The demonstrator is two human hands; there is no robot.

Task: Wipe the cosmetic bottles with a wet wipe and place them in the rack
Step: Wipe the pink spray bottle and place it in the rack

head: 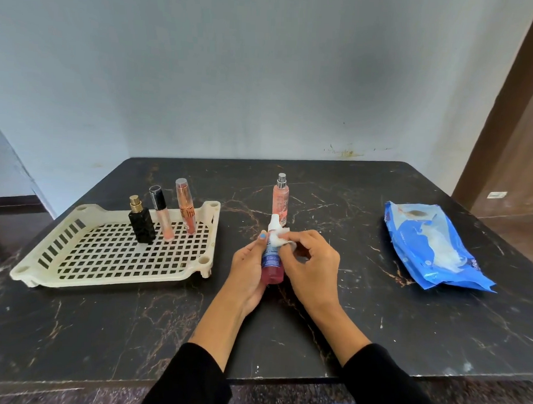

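My left hand grips a pink bottle with a blue label and white cap, held upright over the middle of the table. My right hand pinches a small white wet wipe against the bottle's upper part. Behind them an orange-pink spray bottle stands on the table. The cream perforated rack lies at the left. Along its far side stand a black perfume bottle, a clear tube with a black cap and a rose-gold tube.
A blue pack of wet wipes lies at the right of the dark marble table. A pale wall runs behind the table, and a brown door frame stands at the far right.
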